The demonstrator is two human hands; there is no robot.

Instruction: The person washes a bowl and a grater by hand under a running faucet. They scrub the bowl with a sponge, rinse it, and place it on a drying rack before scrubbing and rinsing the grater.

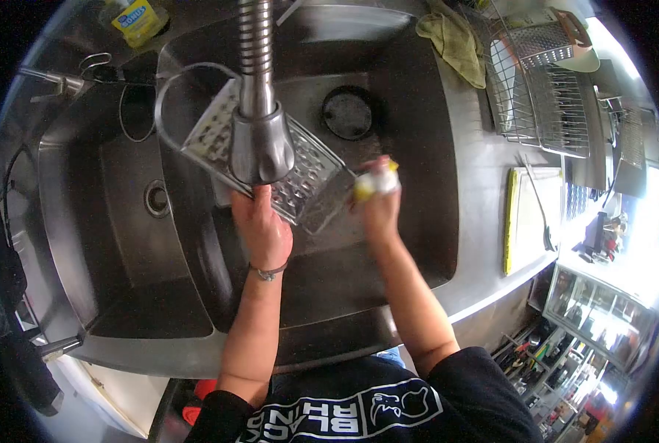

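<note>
A metal box grater (300, 177) with a looped handle is tilted over the right sink basin (418, 221). My left hand (264, 232), a band on its wrist, holds the grater by its lower edge. Right of the grater, my right hand (380, 199) is closed around a yellow and white sponge (377, 182), blurred by motion. The metal faucet head (261, 151) hangs in front of the grater and hides its middle. Beyond them, the dark round drain (347, 113) shows at the basin's bottom.
To the left is a second basin (141, 258). A yellow-labelled bottle (136, 22) stands at the back left. A greenish cloth (455, 48) lies on the back right rim, beside a wire dish rack (540, 111). A white board (532, 221) with a yellow edge lies at the right.
</note>
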